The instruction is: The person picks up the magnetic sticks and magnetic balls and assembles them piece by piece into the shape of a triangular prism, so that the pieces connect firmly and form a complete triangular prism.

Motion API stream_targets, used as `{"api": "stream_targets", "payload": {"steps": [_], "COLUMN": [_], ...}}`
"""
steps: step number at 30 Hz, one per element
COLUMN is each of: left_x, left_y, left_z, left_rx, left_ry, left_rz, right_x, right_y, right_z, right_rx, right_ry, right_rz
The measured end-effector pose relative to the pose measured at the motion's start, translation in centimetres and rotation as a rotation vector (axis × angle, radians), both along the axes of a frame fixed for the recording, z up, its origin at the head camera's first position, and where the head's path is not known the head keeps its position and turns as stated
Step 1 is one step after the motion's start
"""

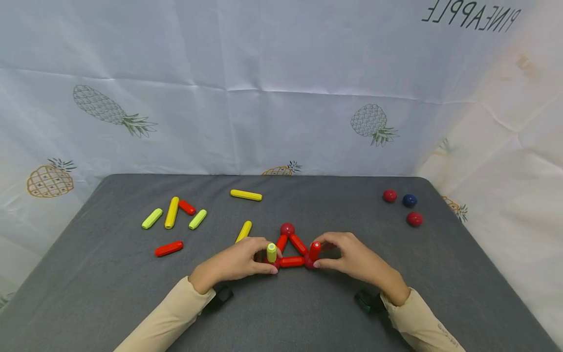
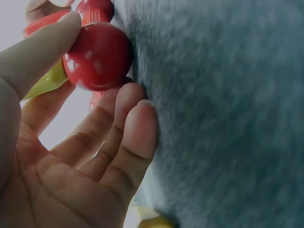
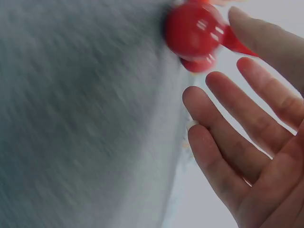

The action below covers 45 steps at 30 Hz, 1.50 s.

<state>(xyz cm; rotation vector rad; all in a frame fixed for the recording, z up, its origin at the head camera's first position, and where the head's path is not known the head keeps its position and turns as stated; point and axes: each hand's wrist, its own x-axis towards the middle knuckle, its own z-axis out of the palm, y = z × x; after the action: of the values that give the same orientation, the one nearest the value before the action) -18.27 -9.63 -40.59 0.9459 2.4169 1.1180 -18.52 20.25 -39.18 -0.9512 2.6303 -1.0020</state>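
A flat triangle of red sticks (image 1: 292, 262) and red balls (image 1: 288, 229) lies on the table. A yellow-green stick (image 1: 271, 253) stands upright on its near left ball (image 2: 98, 57), a red stick (image 1: 314, 250) on its near right ball (image 3: 194, 31). My left hand (image 1: 239, 256) holds the near left ball, thumb on one side and fingers curved around the other. The thumb and index finger of my right hand (image 1: 352, 259) lie around the upright red stick, low by its ball; the other fingers are extended, clear of the ball.
Loose yellow sticks (image 1: 246, 195), yellow-green sticks (image 1: 152, 218) and red sticks (image 1: 169, 249) lie to the left and behind. Two red balls (image 1: 414, 219) and a blue ball (image 1: 409, 200) sit at the far right. A pineapple-print cloth (image 1: 281, 117) hangs behind the grey table (image 1: 290, 313).
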Motion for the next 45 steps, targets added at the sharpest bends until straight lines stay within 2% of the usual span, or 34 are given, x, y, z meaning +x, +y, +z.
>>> {"api": "stream_targets", "payload": {"steps": [8, 14, 18, 35, 45], "left_x": [-0.1, 0.0, 0.0, -0.1, -0.1], "left_y": [0.1, -0.1, -0.2, 0.2, 0.1], "left_z": [-0.5, -0.5, -0.5, -0.2, -0.3], "left_rx": [0.038, 0.037, 0.042, 0.024, 0.027], "left_ry": [-0.053, -0.065, -0.077, -0.069, -0.069], "left_rz": [0.020, 0.038, 0.040, 0.040, 0.041], "right_x": [-0.6, -1.6, -2.2, -2.8, -3.7], "right_y": [2.2, 3.7, 5.3, 10.9, 13.9], "right_z": [1.2, 0.6, 0.3, 0.9, 0.3], "right_rx": [0.023, 0.025, 0.036, 0.054, 0.076], "right_ry": [0.113, 0.235, 0.281, 0.312, 0.371], "right_rz": [-0.106, -0.167, -0.212, -0.437, -0.522]}}
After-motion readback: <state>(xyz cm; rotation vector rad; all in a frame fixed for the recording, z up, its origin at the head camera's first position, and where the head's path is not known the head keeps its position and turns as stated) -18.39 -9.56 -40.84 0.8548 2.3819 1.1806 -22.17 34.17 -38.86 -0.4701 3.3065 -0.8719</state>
